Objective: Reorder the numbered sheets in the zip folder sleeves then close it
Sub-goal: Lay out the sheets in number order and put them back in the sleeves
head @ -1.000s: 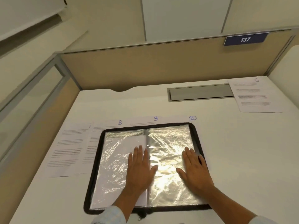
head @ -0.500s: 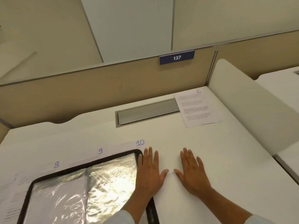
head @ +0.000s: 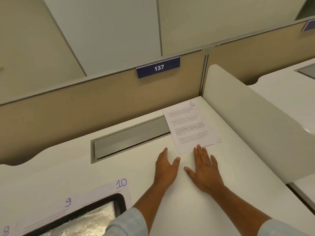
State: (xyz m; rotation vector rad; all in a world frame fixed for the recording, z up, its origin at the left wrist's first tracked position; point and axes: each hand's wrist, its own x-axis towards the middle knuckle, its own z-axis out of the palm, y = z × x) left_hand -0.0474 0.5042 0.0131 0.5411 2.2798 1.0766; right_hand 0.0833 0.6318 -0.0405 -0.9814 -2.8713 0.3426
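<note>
Fingers [head: 199,151] of the right hand [head: 205,169]: straight, slightly spread, palm down over the table [head: 68,176], nothing held. Fingers [head: 164,155] of the left hand [head: 166,169]: straight, close together, thumb out to the right, also holding nothing. The two hands lie side by side, thumbs near each other but apart.

Nearest, well behind the fingers and to their left: far right corner of the zip folder [head: 117,202], black rim, lying open. A shiny clear sleeve [head: 88,225] shows inside; what it holds cannot be read. The left forearm, in a pale blue cuff [head: 126,223], passes just beside this corner.

Poking out from under the folder's far edge, still behind and left of the fingers: sheet 8 [head: 6,230] at the frame edge, sheet 9 [head: 68,201], then sheet 10 [head: 121,183], closest to the left wrist. Only the top strips show, with handwritten numbers.

Directly ahead of the fingers: sheet 6 [head: 190,126], flat on the table, printed text, number at the top right. The longest right fingertip overlaps its near edge. The left thumb tip sits just short of its near left corner.

Ahead and left of the left fingers: grey hatch [head: 131,138] set into the table; sheet 6 covers its right end.

Right of the fingers: white divider [head: 247,120], upright.

Far beyond: beige partition [head: 85,108] bearing a blue plate [head: 158,67] marked 137.
</note>
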